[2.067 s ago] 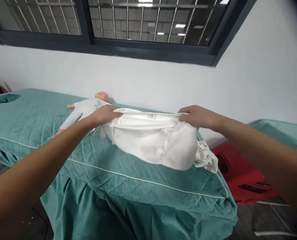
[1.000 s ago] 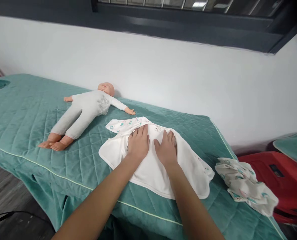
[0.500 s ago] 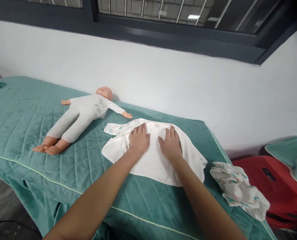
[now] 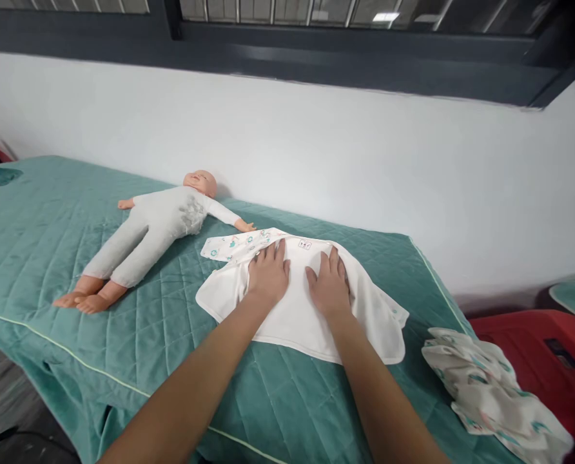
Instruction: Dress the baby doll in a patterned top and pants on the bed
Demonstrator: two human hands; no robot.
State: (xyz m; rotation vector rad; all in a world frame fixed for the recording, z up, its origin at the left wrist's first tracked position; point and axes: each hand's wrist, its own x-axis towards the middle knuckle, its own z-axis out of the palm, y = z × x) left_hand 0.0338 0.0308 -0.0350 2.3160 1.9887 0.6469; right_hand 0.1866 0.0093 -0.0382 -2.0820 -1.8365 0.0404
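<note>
A white baby shirt (image 4: 294, 316) lies spread open on the green quilted bed cover, its plain inside facing up and a printed sleeve folded out at the left. My left hand (image 4: 269, 274) rests flat on the shirt's left part, fingers stretched toward the neckline. On the right part lies my right hand (image 4: 330, 283), fingers apart and palm down. Both sets of fingertips reach close to the opened front edges. A baby doll (image 4: 164, 219) in a pale cloth body lies on its back to the left, one hand near the shirt's sleeve.
The green quilted cover (image 4: 171, 341) drapes over the bed's front edge. A crumpled printed cloth (image 4: 495, 386) lies at the right edge, beside a red plastic chair (image 4: 529, 341). A white wall (image 4: 316, 142) and a dark window frame (image 4: 340, 61) stand behind.
My view has shifted slightly, moving the crumpled cloth and chair toward the lower right. The shirt's right side is spread a little farther out. Both hands stay flat on the shirt.
</note>
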